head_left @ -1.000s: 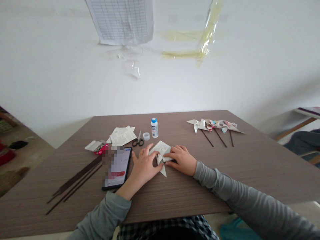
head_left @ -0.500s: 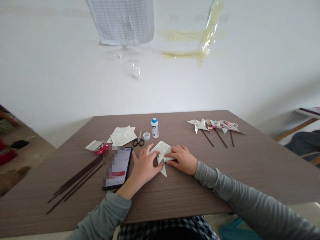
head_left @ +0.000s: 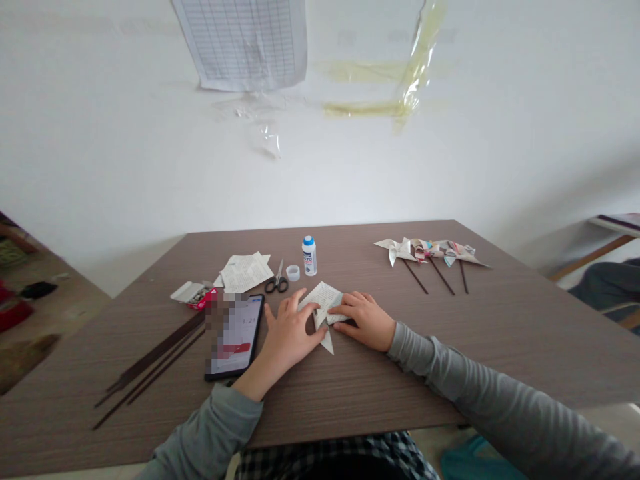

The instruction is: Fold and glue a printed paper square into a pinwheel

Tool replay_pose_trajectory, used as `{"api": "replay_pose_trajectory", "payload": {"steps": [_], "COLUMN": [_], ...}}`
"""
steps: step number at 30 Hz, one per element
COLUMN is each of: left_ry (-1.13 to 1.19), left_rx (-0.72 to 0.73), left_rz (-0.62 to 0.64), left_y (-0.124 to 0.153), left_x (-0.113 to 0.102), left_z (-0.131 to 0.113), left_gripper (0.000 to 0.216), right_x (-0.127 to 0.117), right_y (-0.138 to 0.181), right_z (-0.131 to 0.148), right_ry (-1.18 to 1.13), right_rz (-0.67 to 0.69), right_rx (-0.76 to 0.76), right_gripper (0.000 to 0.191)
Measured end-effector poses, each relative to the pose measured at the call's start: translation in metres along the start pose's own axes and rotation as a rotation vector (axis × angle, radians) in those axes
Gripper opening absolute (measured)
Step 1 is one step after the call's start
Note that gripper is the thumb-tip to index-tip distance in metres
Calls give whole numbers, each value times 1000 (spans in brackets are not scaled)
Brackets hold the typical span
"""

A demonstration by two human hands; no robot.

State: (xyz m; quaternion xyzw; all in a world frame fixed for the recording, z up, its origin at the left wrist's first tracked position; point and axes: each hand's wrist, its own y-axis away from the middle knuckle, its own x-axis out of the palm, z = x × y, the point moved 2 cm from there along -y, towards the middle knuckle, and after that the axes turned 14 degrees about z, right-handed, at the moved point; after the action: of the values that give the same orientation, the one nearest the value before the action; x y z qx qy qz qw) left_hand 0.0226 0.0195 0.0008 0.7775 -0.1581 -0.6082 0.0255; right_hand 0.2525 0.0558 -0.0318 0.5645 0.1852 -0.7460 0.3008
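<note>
A person's left hand (head_left: 293,325), fingers spread, and right hand (head_left: 367,321), fingers bent, touched a folded printed paper (head_left: 324,295) lying between them on a table (head_left: 360,397); whether the right hand pinched it could not be told. A phone (head_left: 243,337) lay beside the left hand; a blue-capped bottle (head_left: 309,257) stood beyond, three pinwheels (head_left: 430,252) lay farther right.

A white wall (head_left: 350,173) is standing behind the brown, wood-grained counter (head_left: 400,380). High on this wall a lined paper sheet (head_left: 250,47) is hanging, and to the right of it some yellowed tape (head_left: 367,109) is sticking and shining a little. At the left, a brownish floor (head_left: 70,300) is showing, where a red object (head_left: 13,310) is lying. At the right edge, other furniture (head_left: 595,257) is partly appearing. Soft light is falling, and a dim shadow is spreading on the wall's right side.
</note>
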Motion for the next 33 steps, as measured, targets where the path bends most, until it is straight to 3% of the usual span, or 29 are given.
{"api": "replay_pose_trajectory", "payload": {"steps": [10,23,33], "left_ry": [1,-14,-2], "left_rx": [-4,14,7], "left_rz": [6,-8,0], "left_y": [-1,-1,0], "left_x": [0,2,1], "left_z": [0,1,1], "left_gripper": [45,41,42], "right_x": [5,1,10], "right_y": [-3,-6,-7], "right_z": [-9,7,-5], "right_ry": [-63,68,0], "right_rz": [-86,0,-48], "right_rx": [-28,16,-24], "right_gripper": [26,31,30]}}
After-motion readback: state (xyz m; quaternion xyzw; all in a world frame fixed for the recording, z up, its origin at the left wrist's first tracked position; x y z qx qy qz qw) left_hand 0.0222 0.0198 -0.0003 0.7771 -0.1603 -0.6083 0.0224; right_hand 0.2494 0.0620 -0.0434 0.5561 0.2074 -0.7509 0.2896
